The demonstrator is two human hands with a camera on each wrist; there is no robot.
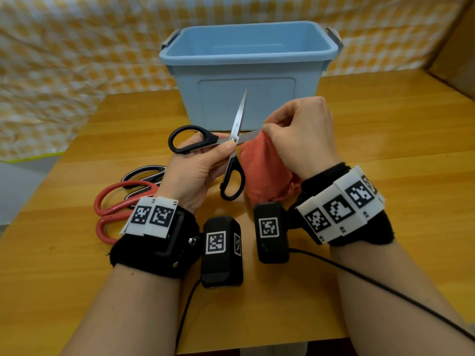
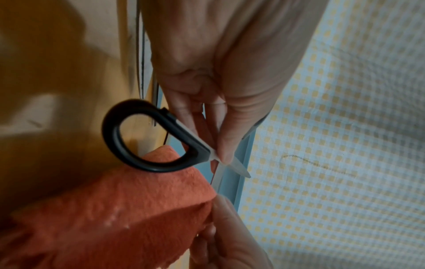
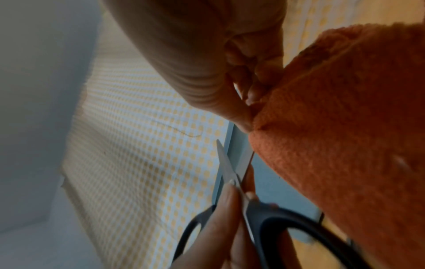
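Observation:
My left hand pinches black-handled scissors near their pivot, thumb on top. The blades stand spread wide: one points up toward the bin, the other runs right under an orange cloth. My right hand pinches that cloth around the second blade; the cloth hangs down toward the table. In the left wrist view the scissors' handle loop sits over the orange cloth. In the right wrist view my right fingers bunch the cloth just beyond the scissors' blades.
A light-blue plastic bin stands open behind the hands on the wooden table. Red-handled scissors and a black-and-white-handled pair lie at the left. A yellow checked cloth hangs behind. A black cable crosses the front right.

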